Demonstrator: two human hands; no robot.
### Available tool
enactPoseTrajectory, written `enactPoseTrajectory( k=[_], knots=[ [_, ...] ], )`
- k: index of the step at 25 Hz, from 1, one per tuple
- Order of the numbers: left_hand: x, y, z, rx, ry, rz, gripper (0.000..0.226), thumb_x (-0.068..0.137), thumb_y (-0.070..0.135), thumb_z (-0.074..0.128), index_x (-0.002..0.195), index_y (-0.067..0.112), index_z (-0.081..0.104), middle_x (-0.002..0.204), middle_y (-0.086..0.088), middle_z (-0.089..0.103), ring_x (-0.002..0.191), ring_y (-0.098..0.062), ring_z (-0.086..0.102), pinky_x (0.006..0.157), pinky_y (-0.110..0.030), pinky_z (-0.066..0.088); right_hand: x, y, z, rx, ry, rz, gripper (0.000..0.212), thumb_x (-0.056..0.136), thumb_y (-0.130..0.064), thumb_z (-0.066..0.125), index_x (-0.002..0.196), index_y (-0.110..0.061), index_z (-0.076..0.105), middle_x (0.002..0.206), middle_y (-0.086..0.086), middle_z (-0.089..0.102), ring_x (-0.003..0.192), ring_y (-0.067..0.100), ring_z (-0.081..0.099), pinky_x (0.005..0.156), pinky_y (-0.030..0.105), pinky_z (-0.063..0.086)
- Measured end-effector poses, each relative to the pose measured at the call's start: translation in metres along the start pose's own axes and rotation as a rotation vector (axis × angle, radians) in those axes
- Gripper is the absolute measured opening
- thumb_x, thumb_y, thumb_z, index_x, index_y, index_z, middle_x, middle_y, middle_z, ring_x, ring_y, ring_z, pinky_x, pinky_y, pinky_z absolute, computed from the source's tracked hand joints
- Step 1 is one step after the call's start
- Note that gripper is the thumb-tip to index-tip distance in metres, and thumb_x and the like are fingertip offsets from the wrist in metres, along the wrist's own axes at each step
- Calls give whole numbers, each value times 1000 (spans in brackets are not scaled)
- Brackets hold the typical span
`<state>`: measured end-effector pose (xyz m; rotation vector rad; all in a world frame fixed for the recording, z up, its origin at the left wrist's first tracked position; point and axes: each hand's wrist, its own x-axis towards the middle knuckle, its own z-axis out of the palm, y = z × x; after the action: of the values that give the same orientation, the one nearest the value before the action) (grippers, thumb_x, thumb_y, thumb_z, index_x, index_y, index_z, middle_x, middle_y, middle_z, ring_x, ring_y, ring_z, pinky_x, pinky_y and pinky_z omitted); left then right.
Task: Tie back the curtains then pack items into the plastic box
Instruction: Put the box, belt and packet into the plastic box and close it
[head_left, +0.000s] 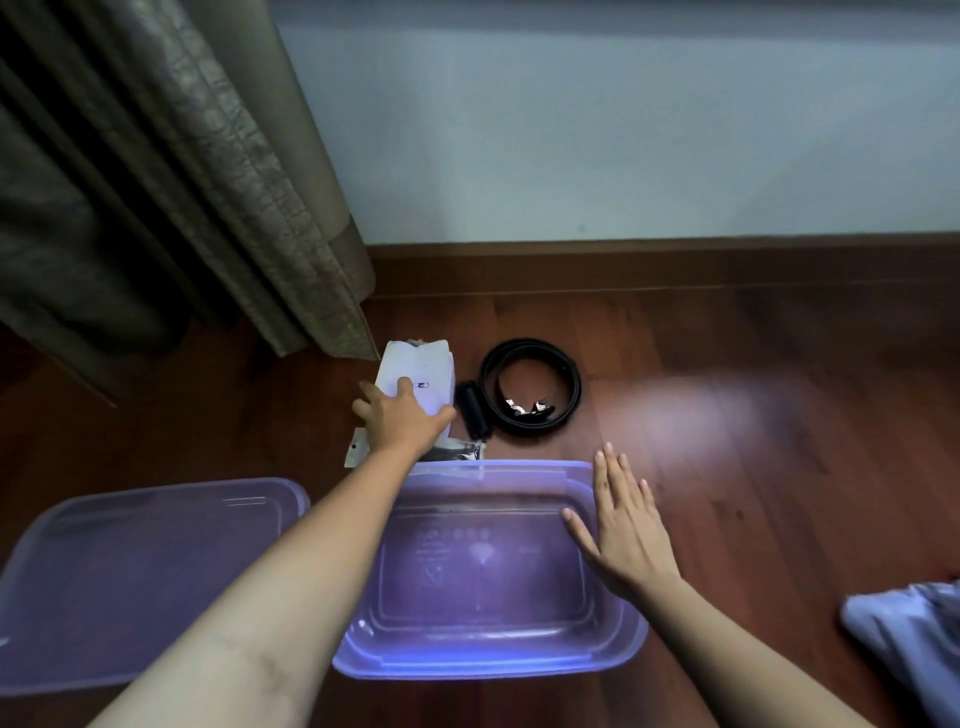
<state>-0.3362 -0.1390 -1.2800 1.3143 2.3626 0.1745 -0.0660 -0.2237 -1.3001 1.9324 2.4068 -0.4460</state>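
Observation:
A translucent purple plastic box (613, 644) stands open on the wooden floor in front of me, with nothing in it. Its lid (130, 571) lies flat to the left. Beyond the box's far rim lie a white packet (421, 366), a small black oblong item (472, 408), a coiled black belt (530, 395) and a clear plastic bag (358, 452). My left hand (400, 418) rests on the white packet, fingers spread over its near end. My right hand (623, 525) hovers flat and open above the box's right rim. The brown curtain (171, 171) hangs at the left.
A pale wall with a dark wooden skirting board (675, 265) runs behind the items. A grey-blue cloth (909, 623) lies on the floor at the right edge. Bare floorboards stretch to the right of the belt.

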Motion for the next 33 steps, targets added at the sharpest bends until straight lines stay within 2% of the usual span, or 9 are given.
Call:
enactPoseTrajectory(
  k=[2,4,8,12,17,22,25,29,33],
  knots=[
    [-2,-4,8,31,0,8,82,74,64,60,139,20,34,150,-31,8,128,-48,24,105,-44,28,0,0,0,7,1,2,105,67,-78,-20,145,-9,-5,149,0,-17,139,17,-14,111,33,-4],
    [-2,-4,10,54,42,45,82,73,62,63,137,18,36,145,-30,18,121,-46,32,101,-42,31,0,0,1,12,9,11,106,68,-77,-21,147,-9,-1,152,1,-12,143,20,-8,112,33,-2],
    [-2,7,-4,-56,76,15,71,75,54,62,132,17,41,129,-22,33,113,-41,35,93,-40,38,1,0,4,1,38,33,87,82,-63,4,148,-7,8,157,8,5,146,27,7,115,39,5],
    [-20,26,-35,-246,44,21,68,73,57,57,131,26,41,128,-17,33,117,-38,34,97,-43,37,0,-3,3,16,51,32,83,81,-54,6,147,-4,12,157,11,10,145,27,9,115,41,8],
    [-122,-9,-36,-476,124,335,81,62,69,53,133,31,45,113,-7,32,114,-27,41,100,-28,36,0,-2,2,39,56,43,80,81,-48,3,147,-4,13,157,12,12,146,25,10,116,43,9],
    [-180,-81,16,-115,156,513,77,62,62,59,133,41,39,119,-14,36,105,-31,40,91,-41,46,1,-2,2,16,36,39,83,77,-46,-1,148,-4,7,158,11,6,146,23,5,117,42,7],
    [-184,-94,25,51,119,410,74,64,64,53,134,42,40,118,-16,35,96,-32,41,78,-44,55,1,-2,1,13,28,37,84,76,-47,0,148,-5,7,158,10,5,146,23,4,117,41,5],
    [-183,-83,15,263,-150,137,79,80,73,40,146,40,14,152,-17,-13,129,-37,30,98,-39,43,1,-1,0,7,22,28,86,75,-50,2,148,-4,8,158,11,6,146,23,5,117,41,6],
    [-178,-69,11,451,-176,149,84,80,77,33,146,32,8,153,-21,-17,125,-37,39,85,-33,48,0,-1,0,11,36,20,84,78,-49,7,147,-2,12,157,13,10,146,26,10,116,43,10]
  ],
)
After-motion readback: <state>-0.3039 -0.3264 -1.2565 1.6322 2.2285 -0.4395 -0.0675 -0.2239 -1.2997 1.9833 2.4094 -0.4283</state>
